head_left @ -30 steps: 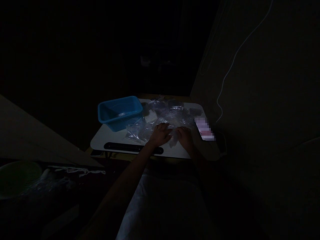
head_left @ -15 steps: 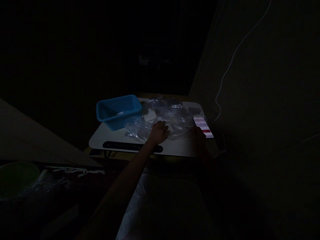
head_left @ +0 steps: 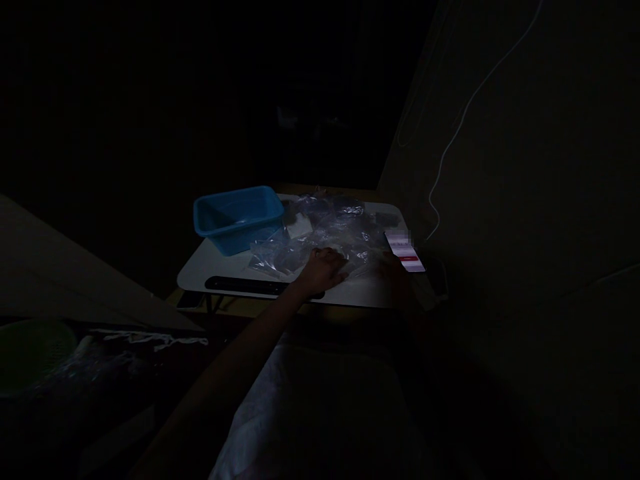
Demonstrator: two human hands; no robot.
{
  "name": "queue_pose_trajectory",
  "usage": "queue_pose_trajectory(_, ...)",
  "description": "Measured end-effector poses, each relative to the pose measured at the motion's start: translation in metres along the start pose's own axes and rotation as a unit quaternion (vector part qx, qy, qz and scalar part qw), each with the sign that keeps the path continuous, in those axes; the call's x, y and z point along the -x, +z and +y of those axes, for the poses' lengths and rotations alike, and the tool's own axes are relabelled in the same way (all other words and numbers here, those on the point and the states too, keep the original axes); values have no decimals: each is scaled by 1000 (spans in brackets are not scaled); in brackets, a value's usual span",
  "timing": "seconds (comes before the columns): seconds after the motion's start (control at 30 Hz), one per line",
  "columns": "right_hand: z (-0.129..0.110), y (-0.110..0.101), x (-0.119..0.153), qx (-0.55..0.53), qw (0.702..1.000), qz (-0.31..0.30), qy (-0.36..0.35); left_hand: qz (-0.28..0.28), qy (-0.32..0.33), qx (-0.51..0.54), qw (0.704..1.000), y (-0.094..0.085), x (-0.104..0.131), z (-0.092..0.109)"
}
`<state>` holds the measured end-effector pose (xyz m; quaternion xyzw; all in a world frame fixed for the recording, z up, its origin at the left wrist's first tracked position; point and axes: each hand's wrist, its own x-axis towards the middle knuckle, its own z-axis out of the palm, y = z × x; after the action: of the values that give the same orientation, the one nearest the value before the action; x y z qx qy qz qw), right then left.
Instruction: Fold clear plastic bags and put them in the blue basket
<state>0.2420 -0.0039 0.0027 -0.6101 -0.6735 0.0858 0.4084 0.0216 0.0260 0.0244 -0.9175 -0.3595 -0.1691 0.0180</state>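
Clear plastic bags [head_left: 345, 227] lie crumpled in a heap on a small white table [head_left: 200, 270]. My left hand [head_left: 323, 270] lies on the near edge of the plastic, palm down with its fingers spread. My right hand [head_left: 394, 273] is a dark, smeared shape at the right of the heap, just beside a lit phone [head_left: 405, 252]; its fingers cannot be made out. A small white piece [head_left: 299, 226], perhaps paper, sits among the bags. To the left stands a blue plastic basin [head_left: 240, 233].
The room is very dark. A black slot strip [head_left: 245, 286] runs along the table's near edge. A white cable [head_left: 460, 127] hangs down the wall at right. On the lower left, a green basket [head_left: 35, 353] and loose plastic [head_left: 95, 373] show dimly.
My left hand has slid slightly right and nearer along the plastic. My right hand has shifted a little and is more blurred. The basin, bags and phone stay about where they were.
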Motion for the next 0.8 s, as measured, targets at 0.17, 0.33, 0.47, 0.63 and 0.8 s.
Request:
queue_pose_trajectory(0.17, -26, -5, -3, -14, 997, -29, 72, -42, 29, -17, 999, 5, -4, 7)
queue_pose_trajectory(0.33, -32, -20, 1, -4, 988, -77, 136, -52, -14, -47, 997, 4, 4, -1)
queue_pose_trajectory(0.47, -28, -30, 0, 11, 978, -169, 118, -18, -78, -77, 994, -5, 8, -8)
queue_pose_trajectory(0.63, -25, -38, -4, 2, 975, -219, 32, 61, -104, -38, 992, -19, 8, 7)
queue_pose_trajectory(0.8, -19, -40, 3, -24, 976, -206, -62, -12, 49, 83, 995, -20, 12, 49)
